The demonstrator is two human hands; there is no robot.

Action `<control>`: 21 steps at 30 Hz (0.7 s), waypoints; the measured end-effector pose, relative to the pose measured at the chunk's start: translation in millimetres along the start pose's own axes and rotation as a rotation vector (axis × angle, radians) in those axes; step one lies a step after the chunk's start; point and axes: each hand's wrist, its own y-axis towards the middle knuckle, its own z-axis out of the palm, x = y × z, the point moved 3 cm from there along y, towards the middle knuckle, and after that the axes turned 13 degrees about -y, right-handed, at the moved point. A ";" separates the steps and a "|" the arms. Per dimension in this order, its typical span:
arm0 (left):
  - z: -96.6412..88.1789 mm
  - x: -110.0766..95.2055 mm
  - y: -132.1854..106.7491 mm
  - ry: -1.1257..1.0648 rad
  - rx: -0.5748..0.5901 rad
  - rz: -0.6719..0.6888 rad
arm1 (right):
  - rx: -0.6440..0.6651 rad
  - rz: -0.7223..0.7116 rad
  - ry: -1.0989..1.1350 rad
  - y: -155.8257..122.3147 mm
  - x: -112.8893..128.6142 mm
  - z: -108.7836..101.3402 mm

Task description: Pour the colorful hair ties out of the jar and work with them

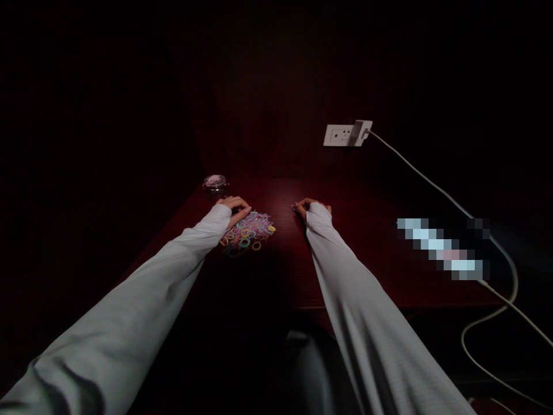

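A loose pile of colourful small hair elastics (258, 225) lies on the dark red table, with several larger yellow and teal ring-shaped hair ties at its near side. My left hand (235, 206) rests at the pile's upper left edge, its fingers curled and the fingertips close to the thumb. What those fingers hold, if anything, is too small to make out. Right of the pile, my right hand (307, 206) is bent down to the table, fingers and thumb drawn together at a small pinkish bunch of elastics (294, 206).
A round clear container (215, 183) stands at the table's back left. On the right lies a pixelated, lit device (436, 245) near a white cable (436, 187). That cable runs from a plug (362, 132) in the wall socket (336, 135). Surroundings are very dark.
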 end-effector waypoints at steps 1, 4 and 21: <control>-0.2 0.2 0.3 0.001 -0.003 -0.003 | -0.001 0.011 0.001 -0.5 0.0 -1.3; -1.1 0.1 1.1 -0.004 -0.001 -0.009 | -0.011 0.043 0.020 -1.1 0.0 -4.8; -4.6 -13.7 -2.4 -0.049 -0.018 0.002 | 0.116 0.056 -0.044 -6.5 13.8 -9.9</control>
